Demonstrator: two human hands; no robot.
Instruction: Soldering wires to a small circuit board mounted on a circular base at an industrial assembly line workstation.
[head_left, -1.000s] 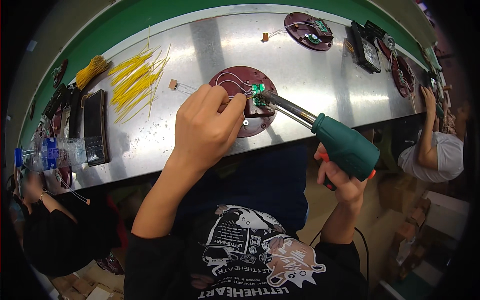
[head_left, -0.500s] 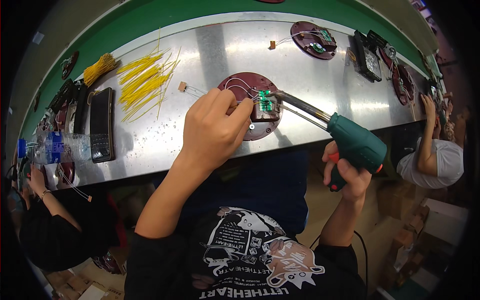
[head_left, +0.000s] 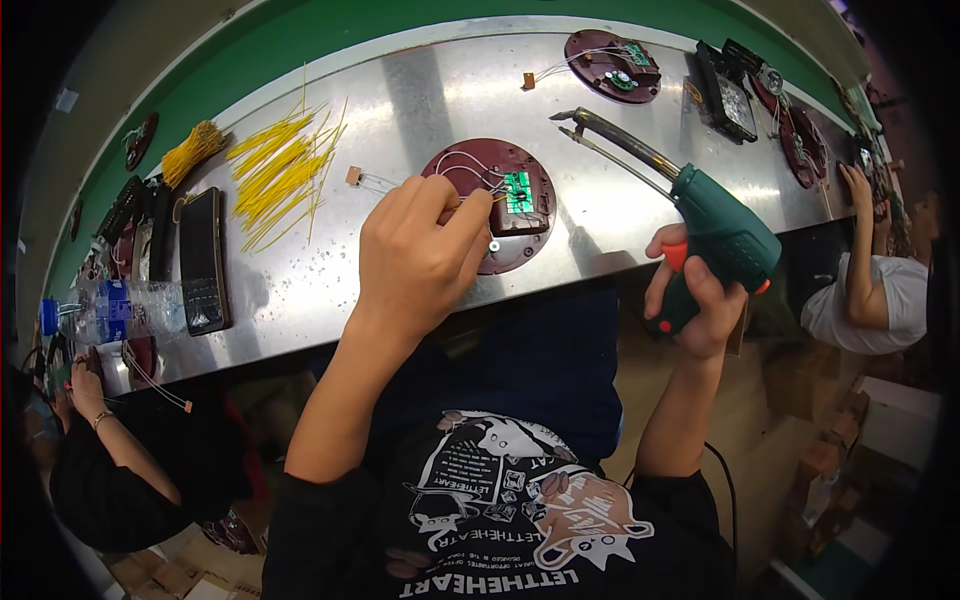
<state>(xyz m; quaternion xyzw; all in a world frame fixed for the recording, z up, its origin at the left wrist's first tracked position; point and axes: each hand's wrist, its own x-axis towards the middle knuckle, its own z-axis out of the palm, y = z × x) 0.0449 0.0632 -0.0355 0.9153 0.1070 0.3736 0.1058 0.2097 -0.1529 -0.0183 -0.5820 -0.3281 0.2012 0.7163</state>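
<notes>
A dark red round housing lies on the metal bench, with a small green circuit board on its raised block. Thin wires loop from the board across the housing. My left hand is closed in a pinch beside the board, its fingertips on a thin wire and partly hiding the wires. A small tan part on thin leads lies to the left of this hand. My right hand grips a green soldering gun, its finger by the red trigger. The gun's tip hangs clear of the board, up and to the right.
Cut yellow wires lie spread at left, near a bundle of yellow wires. A phone and a plastic bottle are at far left. Another round housing sits at the back. Co-workers sit on both sides.
The soldering gun has lifted off the circuit board, its tip moving up and away. My left hand stays pinched beside the board. The whole view has shifted slightly.
</notes>
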